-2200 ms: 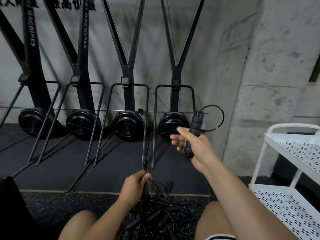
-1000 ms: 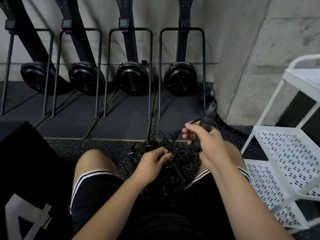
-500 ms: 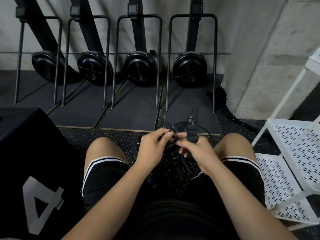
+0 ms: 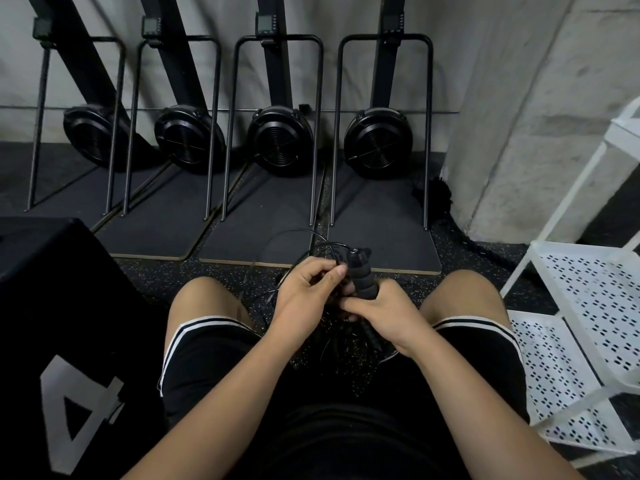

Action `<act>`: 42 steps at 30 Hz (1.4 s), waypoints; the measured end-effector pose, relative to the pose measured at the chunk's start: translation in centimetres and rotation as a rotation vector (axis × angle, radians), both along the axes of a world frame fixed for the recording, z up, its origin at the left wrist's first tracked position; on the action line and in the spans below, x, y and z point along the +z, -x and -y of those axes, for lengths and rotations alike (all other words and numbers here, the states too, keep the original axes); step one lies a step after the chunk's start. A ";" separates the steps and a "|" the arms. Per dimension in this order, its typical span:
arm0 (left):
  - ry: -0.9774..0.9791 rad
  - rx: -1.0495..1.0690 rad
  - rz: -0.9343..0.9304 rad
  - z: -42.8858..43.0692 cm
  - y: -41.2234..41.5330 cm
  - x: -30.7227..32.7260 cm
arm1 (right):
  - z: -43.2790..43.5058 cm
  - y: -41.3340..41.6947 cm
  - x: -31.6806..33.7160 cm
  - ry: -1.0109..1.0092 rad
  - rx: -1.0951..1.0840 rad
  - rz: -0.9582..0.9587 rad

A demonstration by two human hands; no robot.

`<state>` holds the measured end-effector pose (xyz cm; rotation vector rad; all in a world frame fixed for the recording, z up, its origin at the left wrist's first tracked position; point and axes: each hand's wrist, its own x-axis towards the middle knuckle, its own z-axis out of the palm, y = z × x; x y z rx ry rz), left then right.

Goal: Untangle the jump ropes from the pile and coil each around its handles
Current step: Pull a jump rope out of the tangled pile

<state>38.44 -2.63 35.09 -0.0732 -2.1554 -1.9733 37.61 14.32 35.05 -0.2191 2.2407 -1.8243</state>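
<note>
I sit with my knees apart above a tangled pile of black jump ropes (image 4: 341,336) on the speckled floor. My right hand (image 4: 381,313) grips a black ribbed jump rope handle (image 4: 362,277) upright, its top end above my fingers. My left hand (image 4: 308,284) sits right beside it, fingers curled and pinching the thin black rope (image 4: 322,249) that loops out just beyond both hands. Most of the pile is hidden under my hands and between my legs.
A white perforated shelf cart (image 4: 581,327) stands at my right. A black box with a grey number (image 4: 65,341) is at my left. Several black fan machines (image 4: 282,140) on dark mats line the wall ahead, beside a concrete pillar (image 4: 519,116).
My right hand came down from chest height with the handle to just above the pile. My left hand rose from the pile to meet it and took hold of the rope beside the handle.
</note>
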 end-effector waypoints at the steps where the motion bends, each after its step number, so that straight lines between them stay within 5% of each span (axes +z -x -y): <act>1: -0.071 -0.035 0.035 -0.1 -0.1 0.1 | -0.1 0.1 0.2 0.009 -0.006 -0.013; 3: -0.142 -0.109 0.086 -0.3 -0.3 0.2 | -0.4 0.4 0.9 0.081 -0.052 -0.044; 10: 0.079 -0.362 0.257 -1.3 -0.2 -2.4 | -1.5 1.5 5.5 0.444 -0.234 -0.082; 20: 0.512 -0.143 0.130 0.6 1.3 -5.8 | -4.4 2.9 10.6 0.793 -0.377 -0.048; 29: 0.450 -0.025 -0.087 0.3 1.7 -2.7 | -2.3 1.9 2.1 0.409 -0.342 0.197; 42: -0.053 -0.037 -0.018 -0.3 0.4 -0.1 | 1.2 -0.1 -0.1 0.165 -0.206 0.024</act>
